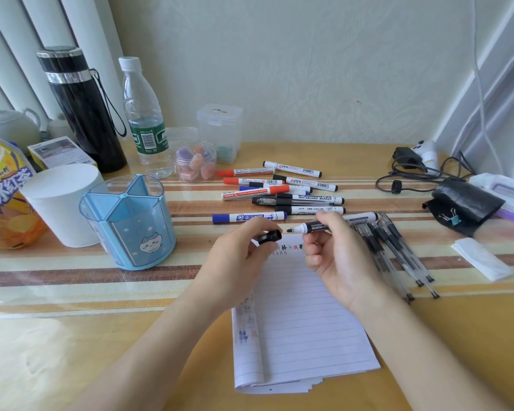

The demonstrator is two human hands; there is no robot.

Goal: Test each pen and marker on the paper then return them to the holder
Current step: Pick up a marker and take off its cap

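Bench (72,336): yellow wood-tone top, with a striped runner (57,274) across its middle.

- Left edge: orange drink bottle (3,197). White cylinder (61,203), upright, with the blue pen holder (129,221) just beside it.
- Rear left: white teapot (9,123), printed box (61,154), black flask (83,111), water bottle (146,120).
- Rear centre: clear jar (195,161) of coloured pieces, clear lidded box (220,132).
- Centre: loose markers (282,188) with red, blue and black caps, lying roughly parallel.
- Front centre: lined paper (303,321), several sheets.
- Right of the paper: gel pens (398,250), fanned.
- Right: black pouch (463,203) with a binder clip (451,218), folded tissue (481,259), black cable (407,173).
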